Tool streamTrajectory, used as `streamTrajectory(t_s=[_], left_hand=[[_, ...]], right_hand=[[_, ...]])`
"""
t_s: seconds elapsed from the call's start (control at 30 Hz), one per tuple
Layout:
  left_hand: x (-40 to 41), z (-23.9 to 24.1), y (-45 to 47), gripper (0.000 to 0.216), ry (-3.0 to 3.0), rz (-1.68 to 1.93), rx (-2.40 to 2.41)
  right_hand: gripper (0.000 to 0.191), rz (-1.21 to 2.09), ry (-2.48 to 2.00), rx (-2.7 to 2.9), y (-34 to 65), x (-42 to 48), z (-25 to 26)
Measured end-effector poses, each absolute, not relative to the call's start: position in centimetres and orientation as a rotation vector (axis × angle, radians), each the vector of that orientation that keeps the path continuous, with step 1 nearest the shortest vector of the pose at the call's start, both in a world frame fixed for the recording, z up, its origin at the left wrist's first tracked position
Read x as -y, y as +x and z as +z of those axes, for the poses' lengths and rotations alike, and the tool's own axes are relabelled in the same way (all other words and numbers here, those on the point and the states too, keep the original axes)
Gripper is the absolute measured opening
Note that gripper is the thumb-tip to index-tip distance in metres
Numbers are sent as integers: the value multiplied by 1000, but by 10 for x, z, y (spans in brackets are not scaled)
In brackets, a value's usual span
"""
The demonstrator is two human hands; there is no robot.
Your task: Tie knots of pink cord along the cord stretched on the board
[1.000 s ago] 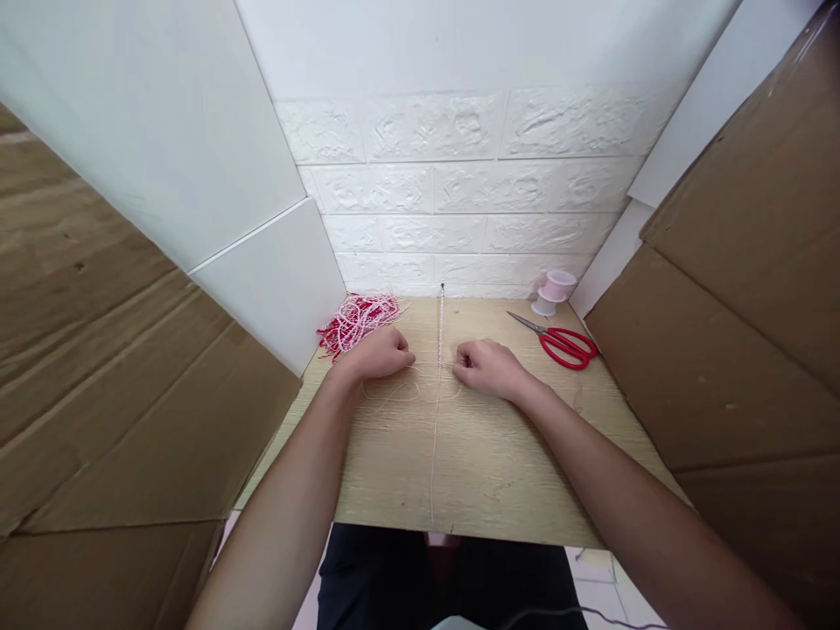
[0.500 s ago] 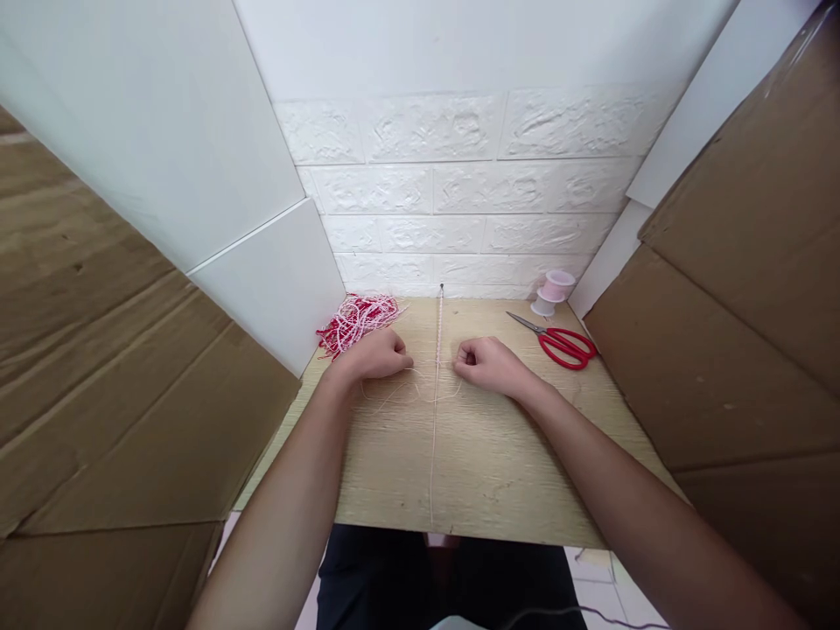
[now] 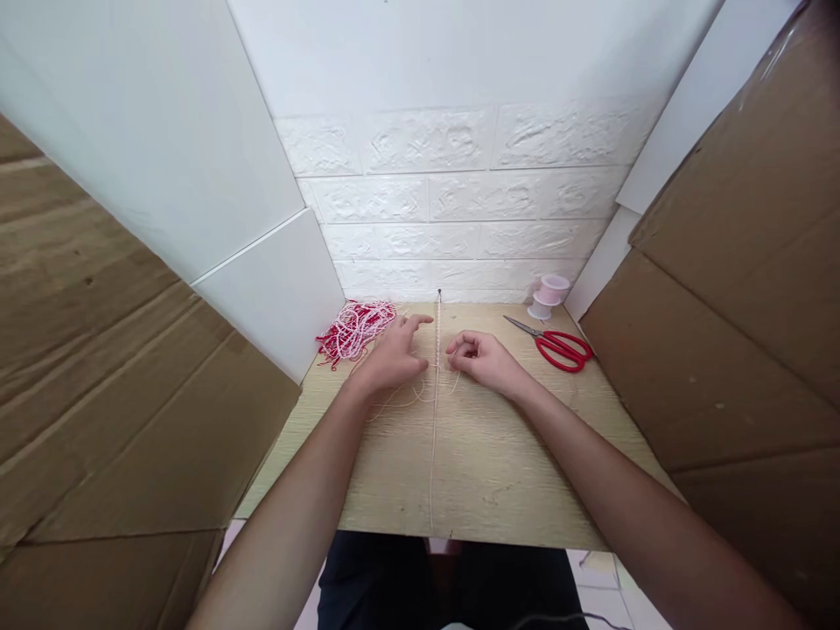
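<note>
A thin pale cord [image 3: 434,437] runs straight down the middle of the wooden board [image 3: 512,472], from a pin at the wall to the near edge; its far stretch is braided. My left hand [image 3: 394,354] lies just left of the braid with the forefinger stretched toward it and the fingers apart. My right hand [image 3: 482,359] is just right of the braid, its fingers curled in a pinch on a loose pale strand. Slack loops of strand lie on the board below both hands.
A heap of red and pink cords [image 3: 351,328] lies at the back left of the board. Red-handled scissors [image 3: 557,346] and two small pink spools [image 3: 549,293] sit at the back right. Cardboard panels close in both sides; a white brick wall is behind.
Both hands have moved inward toward the central cord. My left hand has gone from a closed fist to stretched fingers. The slack loops below the hands have drawn in.
</note>
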State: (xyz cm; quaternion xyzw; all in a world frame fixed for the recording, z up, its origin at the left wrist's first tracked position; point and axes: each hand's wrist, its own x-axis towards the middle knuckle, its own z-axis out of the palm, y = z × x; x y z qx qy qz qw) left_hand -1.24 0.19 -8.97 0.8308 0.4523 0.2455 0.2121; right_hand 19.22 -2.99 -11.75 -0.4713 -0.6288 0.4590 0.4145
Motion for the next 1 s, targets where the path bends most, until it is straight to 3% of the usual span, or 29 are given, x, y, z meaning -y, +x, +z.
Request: streamTrajectory(t_s=[0.13,0.27,0.43,0.83,1.0], left_hand=[[2,-85,-5,51,2293,782,-1303],[2,-83,-3,24,2146,534,-1291],[3,-81,-2,30,2068,377,-1203],[7,-83,-3,29,1977,393,-1127],[5,-83,-5,28,1953,387,-1121]], right_hand=[[20,1065,-1095,1531,189,29,-117],[22,1043,-1038,1514,188,30,-115],[22,1044,-1043,1522,187,31,-114],[25,1035,-1069,1502,190,29,-115],[27,1202,-1094,1373,193,29,-113]])
